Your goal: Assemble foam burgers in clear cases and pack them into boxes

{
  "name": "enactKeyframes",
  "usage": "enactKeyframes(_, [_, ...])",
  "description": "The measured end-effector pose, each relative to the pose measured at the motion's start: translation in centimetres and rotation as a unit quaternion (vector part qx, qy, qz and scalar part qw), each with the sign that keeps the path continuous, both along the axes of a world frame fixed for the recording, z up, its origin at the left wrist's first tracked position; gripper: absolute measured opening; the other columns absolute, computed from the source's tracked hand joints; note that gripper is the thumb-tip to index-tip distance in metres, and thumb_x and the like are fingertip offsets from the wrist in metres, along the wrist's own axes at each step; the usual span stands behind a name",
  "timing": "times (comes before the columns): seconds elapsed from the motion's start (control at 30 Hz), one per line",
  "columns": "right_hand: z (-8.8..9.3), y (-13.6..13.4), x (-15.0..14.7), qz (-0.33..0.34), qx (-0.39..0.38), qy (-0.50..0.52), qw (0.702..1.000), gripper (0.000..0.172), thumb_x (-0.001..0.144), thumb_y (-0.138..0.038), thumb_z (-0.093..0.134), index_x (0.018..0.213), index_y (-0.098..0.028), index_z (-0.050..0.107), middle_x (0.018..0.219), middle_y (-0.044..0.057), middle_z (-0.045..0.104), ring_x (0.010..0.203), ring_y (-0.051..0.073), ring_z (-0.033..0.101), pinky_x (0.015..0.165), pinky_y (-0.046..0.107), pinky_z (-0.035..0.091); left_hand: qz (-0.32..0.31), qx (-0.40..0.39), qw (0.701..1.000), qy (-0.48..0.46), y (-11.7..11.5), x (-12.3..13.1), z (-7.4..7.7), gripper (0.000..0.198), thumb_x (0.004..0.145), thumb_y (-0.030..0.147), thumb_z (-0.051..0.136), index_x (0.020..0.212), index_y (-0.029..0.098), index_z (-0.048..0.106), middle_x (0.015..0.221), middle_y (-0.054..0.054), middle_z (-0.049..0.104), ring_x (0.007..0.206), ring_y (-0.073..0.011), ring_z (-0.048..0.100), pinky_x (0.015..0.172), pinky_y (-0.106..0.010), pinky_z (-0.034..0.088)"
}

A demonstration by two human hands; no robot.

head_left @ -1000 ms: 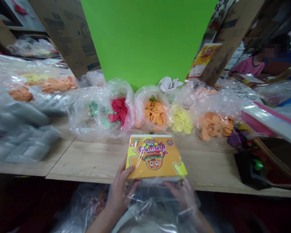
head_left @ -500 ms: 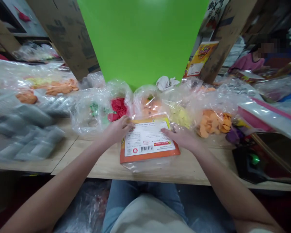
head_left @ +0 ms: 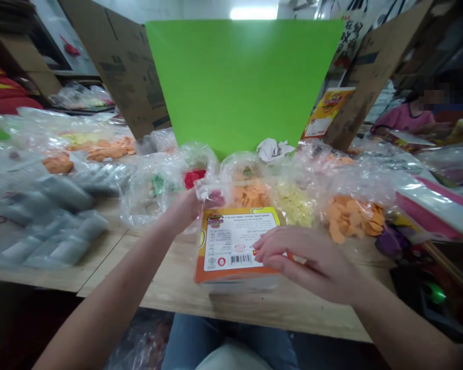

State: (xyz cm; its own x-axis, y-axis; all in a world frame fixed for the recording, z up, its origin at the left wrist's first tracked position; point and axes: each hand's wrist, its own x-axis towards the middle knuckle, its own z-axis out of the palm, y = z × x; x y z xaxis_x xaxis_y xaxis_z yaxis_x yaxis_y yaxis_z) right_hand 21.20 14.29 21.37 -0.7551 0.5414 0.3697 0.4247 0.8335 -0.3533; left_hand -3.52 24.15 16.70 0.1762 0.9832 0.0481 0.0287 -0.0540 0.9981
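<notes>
An orange and yellow printed card pack (head_left: 231, 241) lies label side up, barcode showing, on the wooden table (head_left: 111, 257), inside a clear plastic bag. My left hand (head_left: 185, 208) is closed in a pinch on the bag's open flap (head_left: 208, 187) at the pack's far left corner, holding it up. My right hand (head_left: 312, 259) rests on the pack's right side, fingers curled and pressing down on it.
Behind the pack stand open plastic bags of coloured discs: green and red (head_left: 165, 187), orange (head_left: 250, 192), yellow (head_left: 293, 203), orange (head_left: 351, 218). A green board (head_left: 243, 82) stands upright at the back. Stacked clear bags (head_left: 42, 226) lie left. Another person (head_left: 420, 110) sits far right.
The pack was flipped from picture side to label side and laid on the table. Since then my left hand has lifted the bag flap and my right hand has slid nearer along the pack.
</notes>
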Motion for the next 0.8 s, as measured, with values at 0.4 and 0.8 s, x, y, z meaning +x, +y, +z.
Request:
enactKeyframes(0.4, [4.7, 11.5, -8.8, -0.157, 0.166, 0.027, 0.973, 0.02, 0.085, -0.026, 0.051, 0.103, -0.021, 0.057, 0.089, 0.003, 0.065, 0.087, 0.017, 0.06, 0.084, 0.038, 0.044, -0.134, 0.128, 0.982, -0.023, -4.0, -1.8, 2.5, 0.073, 0.062, 0.065, 0.06, 0.121, 0.024, 0.052, 0.132, -0.013, 0.048, 0.123, -0.0298, 0.042, 0.099, -0.047, 0.036])
enactKeyframes(0.8, [3.6, 7.4, -8.4, -0.1, 0.421, 0.079, 0.898, 0.017, 0.086, -0.019, 0.049, 0.102, -0.019, 0.056, 0.087, 0.005, 0.062, 0.085, 0.018, 0.053, 0.075, 0.033, 0.043, 0.108, 0.104, 0.979, -0.135, -4.1, -0.2, 4.4, 0.028, 0.079, 0.04, 0.056, 0.093, 0.017, 0.06, 0.077, -0.003, 0.068, 0.06, -0.0134, 0.065, 0.056, -0.024, 0.051])
